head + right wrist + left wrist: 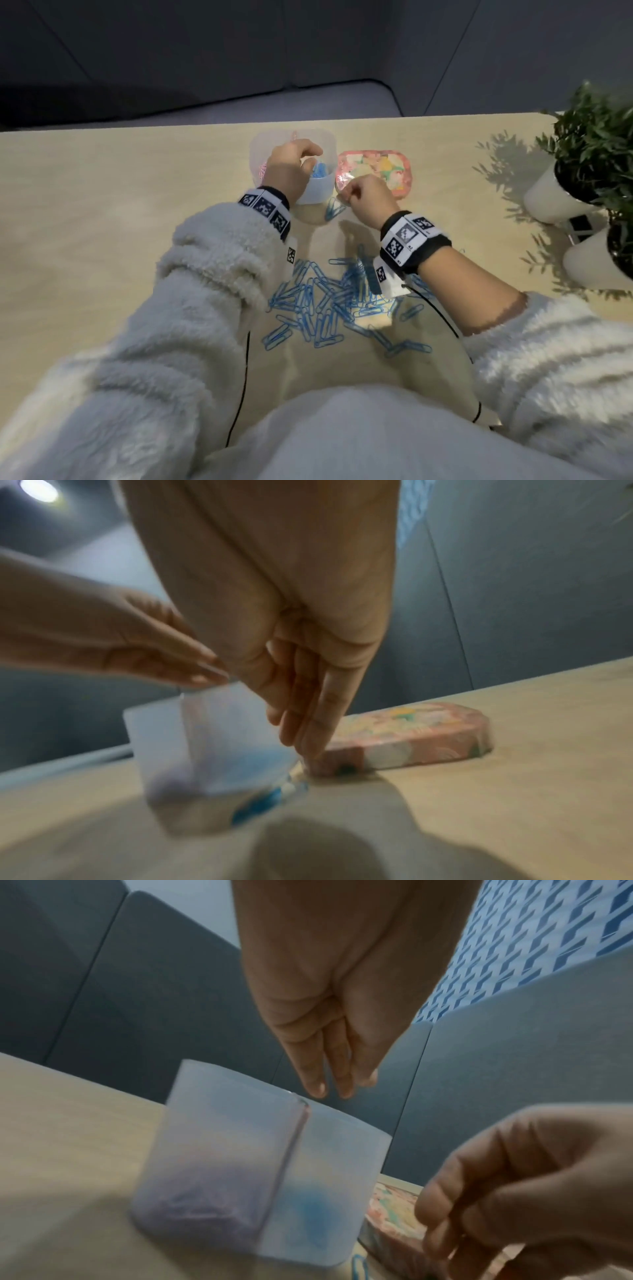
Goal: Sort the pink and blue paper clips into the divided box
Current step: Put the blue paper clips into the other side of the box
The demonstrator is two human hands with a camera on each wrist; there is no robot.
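Note:
A translucent divided box (pixel 260 144) stands at the table's far middle, with pink clips (pixel 262 169) in its left half and blue clips (pixel 320 170) in its right half. My left hand (pixel 301 161) hovers over the box (pixel 219 1123), fingers (pixel 320 1088) straight and pointing down, holding nothing. My right hand (pixel 349 200) is just right of the box, fingertips (pixel 308 750) down at the table beside a few blue clips (pixel 333 210); I see no clip in them. A big pile of blue clips (pixel 329 301) lies nearer to me.
A pink patterned tin (pixel 394 164) lies flat right of the box, close to my right fingers. Two potted plants in white pots (pixel 551 198) (pixel 596 263) stand at the table's right edge. Thin black cables run from both wrists toward my body.

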